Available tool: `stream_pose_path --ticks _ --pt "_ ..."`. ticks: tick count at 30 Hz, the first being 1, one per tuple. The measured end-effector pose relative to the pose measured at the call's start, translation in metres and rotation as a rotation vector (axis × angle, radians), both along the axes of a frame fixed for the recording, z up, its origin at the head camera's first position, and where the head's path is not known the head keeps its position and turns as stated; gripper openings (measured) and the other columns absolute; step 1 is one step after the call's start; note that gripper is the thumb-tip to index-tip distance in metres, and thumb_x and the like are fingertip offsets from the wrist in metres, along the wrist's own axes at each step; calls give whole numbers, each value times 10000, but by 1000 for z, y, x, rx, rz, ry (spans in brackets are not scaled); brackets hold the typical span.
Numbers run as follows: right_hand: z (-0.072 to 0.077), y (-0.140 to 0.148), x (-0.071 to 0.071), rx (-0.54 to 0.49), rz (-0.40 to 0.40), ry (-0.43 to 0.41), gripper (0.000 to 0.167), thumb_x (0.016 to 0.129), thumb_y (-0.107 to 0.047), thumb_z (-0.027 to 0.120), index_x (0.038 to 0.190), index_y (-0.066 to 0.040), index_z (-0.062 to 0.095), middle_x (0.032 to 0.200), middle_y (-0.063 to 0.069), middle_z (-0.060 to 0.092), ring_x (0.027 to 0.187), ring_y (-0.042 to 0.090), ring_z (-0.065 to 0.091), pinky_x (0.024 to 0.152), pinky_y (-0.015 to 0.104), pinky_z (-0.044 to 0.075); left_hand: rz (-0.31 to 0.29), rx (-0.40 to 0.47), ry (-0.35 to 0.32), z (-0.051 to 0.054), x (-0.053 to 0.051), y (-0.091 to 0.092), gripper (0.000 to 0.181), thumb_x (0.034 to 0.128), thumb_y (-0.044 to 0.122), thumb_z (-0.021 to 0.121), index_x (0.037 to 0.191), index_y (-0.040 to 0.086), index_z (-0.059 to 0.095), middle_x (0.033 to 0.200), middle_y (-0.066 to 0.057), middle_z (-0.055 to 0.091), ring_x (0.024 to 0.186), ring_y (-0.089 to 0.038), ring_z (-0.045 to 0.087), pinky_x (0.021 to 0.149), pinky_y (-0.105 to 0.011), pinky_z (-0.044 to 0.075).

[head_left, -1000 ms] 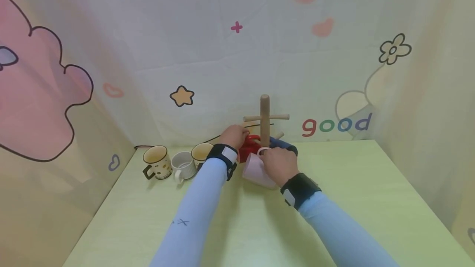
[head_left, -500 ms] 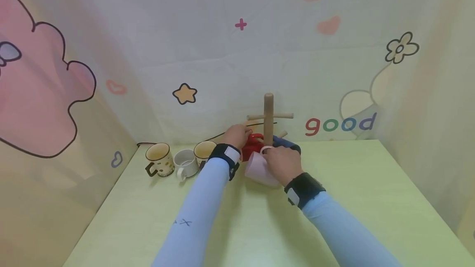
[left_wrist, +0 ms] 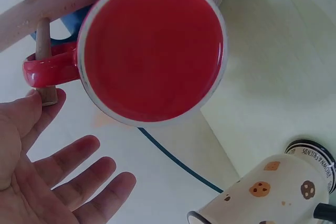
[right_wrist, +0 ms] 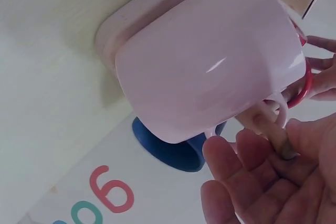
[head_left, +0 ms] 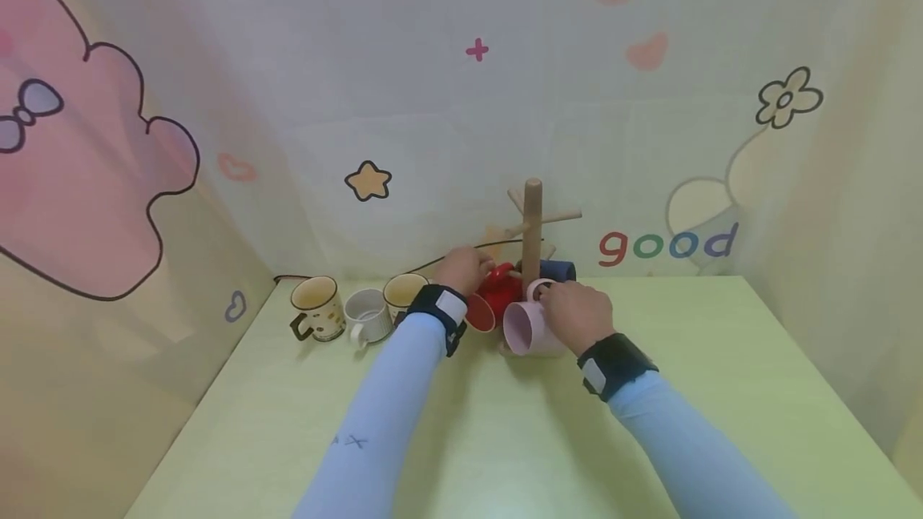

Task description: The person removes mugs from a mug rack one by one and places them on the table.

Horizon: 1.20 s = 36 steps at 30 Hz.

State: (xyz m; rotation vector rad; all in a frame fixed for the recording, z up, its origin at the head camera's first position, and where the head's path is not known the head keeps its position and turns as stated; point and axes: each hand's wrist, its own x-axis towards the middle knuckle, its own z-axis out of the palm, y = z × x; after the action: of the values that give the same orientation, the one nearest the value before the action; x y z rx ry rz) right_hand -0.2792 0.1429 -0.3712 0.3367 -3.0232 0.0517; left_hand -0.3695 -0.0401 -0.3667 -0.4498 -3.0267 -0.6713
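A wooden mug tree stands at the back, with mugs hung by their handles on its lower pegs. My left hand is at its left; in the left wrist view, thumb and index finger pinch a peg end carrying a red mug, the other fingers loosely spread. My right hand is at the front right; in the right wrist view its curled fingers and thumb hold the peg through a pink mug's handle. A blue mug hangs behind.
Left of the tree on the green tabletop stand a spotted cream mug, a white ribbed mug and another cream mug, partly behind the left wrist. A printed curtain hangs close behind the tree.
The mug tree has turned: its upper pegs point differently, and the red mug's opening shows more. The right hand and pink mug have shifted rightward. The head view has also shifted slightly.
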Motion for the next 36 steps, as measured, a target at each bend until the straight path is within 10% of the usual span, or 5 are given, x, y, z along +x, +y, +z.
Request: stream_pose_path --ticks 36 --pt "0 18 -16 -121 -76 -40 316 973 -288 643 1031 19 686 696 113 626 592 272 602 526 398 541 32 -9 150 -7 29 -1 243 1007 283 597 922 143 778 722 22 649 746 -164 559 658 -266 467"
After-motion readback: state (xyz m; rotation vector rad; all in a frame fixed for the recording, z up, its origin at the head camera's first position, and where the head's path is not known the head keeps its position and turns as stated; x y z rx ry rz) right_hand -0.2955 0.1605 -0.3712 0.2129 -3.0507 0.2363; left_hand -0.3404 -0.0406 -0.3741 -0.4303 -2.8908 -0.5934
